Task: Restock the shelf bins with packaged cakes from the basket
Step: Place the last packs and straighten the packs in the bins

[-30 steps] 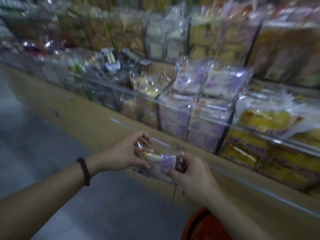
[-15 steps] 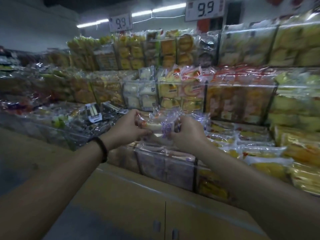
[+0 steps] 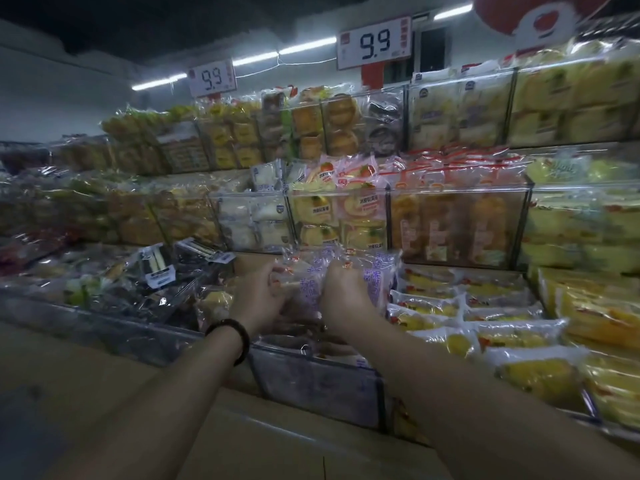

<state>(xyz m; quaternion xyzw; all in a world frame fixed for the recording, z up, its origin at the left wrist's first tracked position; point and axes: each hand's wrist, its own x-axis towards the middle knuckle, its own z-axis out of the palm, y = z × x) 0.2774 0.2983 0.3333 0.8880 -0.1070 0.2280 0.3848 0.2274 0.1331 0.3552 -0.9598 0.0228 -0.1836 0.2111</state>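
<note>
The left hand [image 3: 258, 299] and the right hand [image 3: 341, 299] hold one cake pack [image 3: 309, 284] between them, over a clear bin [image 3: 322, 382] at the shelf's front edge. The left fingers [image 3: 275, 277] are curled round the pack's left end and the right fingers [image 3: 334, 271] round its right end. The pack is clear wrap with purple print, crumpled where it is gripped. More purple packs [image 3: 379, 282] stand just behind the right hand, in the same bin. What lies lower in the bin is too dark to tell.

A dark bracelet [image 3: 228, 337] sits on the left wrist. Yellow cakes [image 3: 519, 337] lie in rows along the front edge to the right of the bin. Dark packs [image 3: 156, 271] fill the bin to its left. On the tier behind, clear bins hold white cakes [image 3: 256, 220] and roll cakes [image 3: 343, 216]. Two price signs, one [image 3: 374, 41] and another [image 3: 213, 77], both read 9.9 above the top tier.
</note>
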